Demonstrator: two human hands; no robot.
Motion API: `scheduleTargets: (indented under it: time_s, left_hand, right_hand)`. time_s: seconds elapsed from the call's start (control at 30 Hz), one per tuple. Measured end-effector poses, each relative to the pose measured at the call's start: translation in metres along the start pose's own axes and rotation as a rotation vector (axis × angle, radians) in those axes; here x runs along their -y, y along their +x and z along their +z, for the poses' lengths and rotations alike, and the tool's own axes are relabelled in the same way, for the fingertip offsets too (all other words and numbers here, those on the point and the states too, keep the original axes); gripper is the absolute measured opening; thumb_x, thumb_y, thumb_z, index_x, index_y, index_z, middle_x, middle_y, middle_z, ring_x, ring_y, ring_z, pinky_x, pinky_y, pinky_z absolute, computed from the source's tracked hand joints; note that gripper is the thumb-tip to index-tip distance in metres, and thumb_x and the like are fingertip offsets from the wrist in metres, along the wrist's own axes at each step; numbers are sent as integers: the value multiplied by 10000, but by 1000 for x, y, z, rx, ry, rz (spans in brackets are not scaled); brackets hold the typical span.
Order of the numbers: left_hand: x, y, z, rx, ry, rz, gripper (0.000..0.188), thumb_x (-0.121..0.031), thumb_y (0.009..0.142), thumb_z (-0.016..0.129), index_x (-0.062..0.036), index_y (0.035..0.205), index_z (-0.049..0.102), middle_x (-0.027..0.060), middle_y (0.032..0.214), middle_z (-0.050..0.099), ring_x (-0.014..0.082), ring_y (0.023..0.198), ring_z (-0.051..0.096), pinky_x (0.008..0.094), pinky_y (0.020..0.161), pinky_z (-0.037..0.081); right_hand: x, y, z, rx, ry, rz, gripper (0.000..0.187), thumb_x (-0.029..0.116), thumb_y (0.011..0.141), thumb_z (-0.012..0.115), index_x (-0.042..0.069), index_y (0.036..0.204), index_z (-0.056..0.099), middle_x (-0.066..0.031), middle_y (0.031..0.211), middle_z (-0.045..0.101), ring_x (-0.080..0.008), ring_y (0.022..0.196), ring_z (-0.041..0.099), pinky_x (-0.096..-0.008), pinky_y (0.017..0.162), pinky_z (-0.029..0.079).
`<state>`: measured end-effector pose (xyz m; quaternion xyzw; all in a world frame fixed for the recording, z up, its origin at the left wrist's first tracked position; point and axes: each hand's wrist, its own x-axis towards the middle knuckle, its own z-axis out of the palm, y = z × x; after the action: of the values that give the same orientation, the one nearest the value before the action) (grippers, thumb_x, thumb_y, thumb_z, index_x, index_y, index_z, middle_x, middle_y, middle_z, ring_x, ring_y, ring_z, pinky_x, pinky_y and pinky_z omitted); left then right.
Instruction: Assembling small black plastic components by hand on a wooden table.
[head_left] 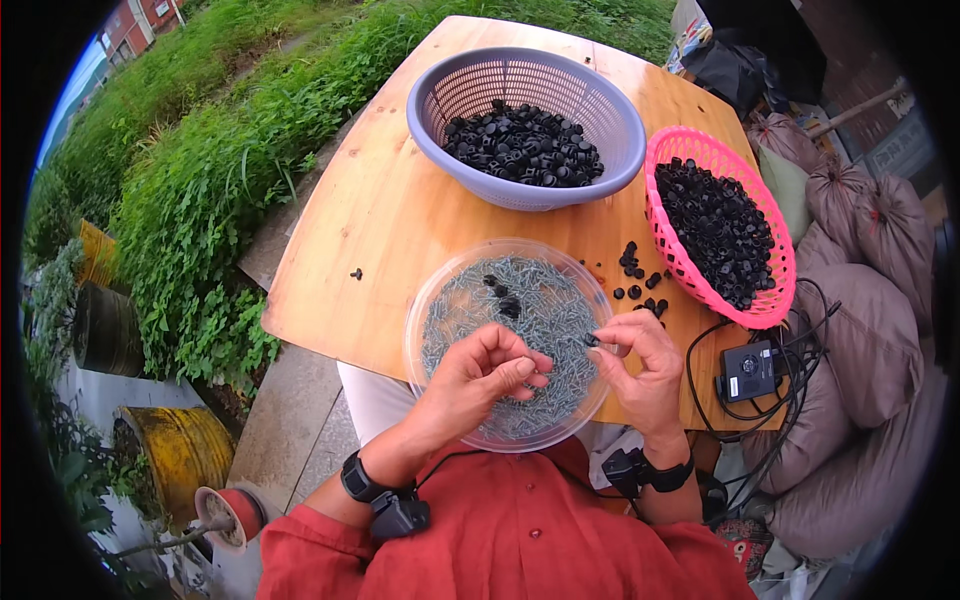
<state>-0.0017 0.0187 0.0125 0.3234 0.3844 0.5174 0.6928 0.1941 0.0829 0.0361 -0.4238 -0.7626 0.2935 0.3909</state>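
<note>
A clear plastic bowl (545, 441) full of small silver screws (560, 290) sits at the table's near edge, in front of my body. A few black plastic caps (508, 306) lie on the screws. Over the bowl's near left part, my left hand (490, 372) has its fingers curled and thumb pressed in; whatever they hold is hidden. At the bowl's right rim, my right hand (643, 362) pinches a small black cap (591, 340) between thumb and forefinger. Loose black caps (630, 262) lie on the wood just beyond that hand.
On the wooden table (345, 225), a purple-grey basket (628, 150) of black caps stands at the back. A pink basket (683, 272) of similar pieces is at the right. A black box (750, 370) with tangled cables lies nearby. Stuffed sacks (860, 340) crowd the right side.
</note>
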Motion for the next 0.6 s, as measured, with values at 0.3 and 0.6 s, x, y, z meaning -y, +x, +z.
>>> scheduleTargets:
  time_s: [0.3,0.6]
  left_hand:
    - [9,1,9,19,-110,-9,109,-113,906,535,-23,951,494,46,943,562,103,832,578,234,749,509]
    - [8,-6,3,36,-58,-50,122,-91,871,585,7,937,554,52,898,595,100,819,591,224,726,503]
  right_hand:
    - [12,-18,24,85,-147,-344,227,-8,629,731,43,831,638,-60,805,563,-209,710,550,-300,621,448]
    - [11,-21,27,151,50,-274,226,-27,692,698,23,906,647,-82,837,573,-188,703,590,-261,598,484]
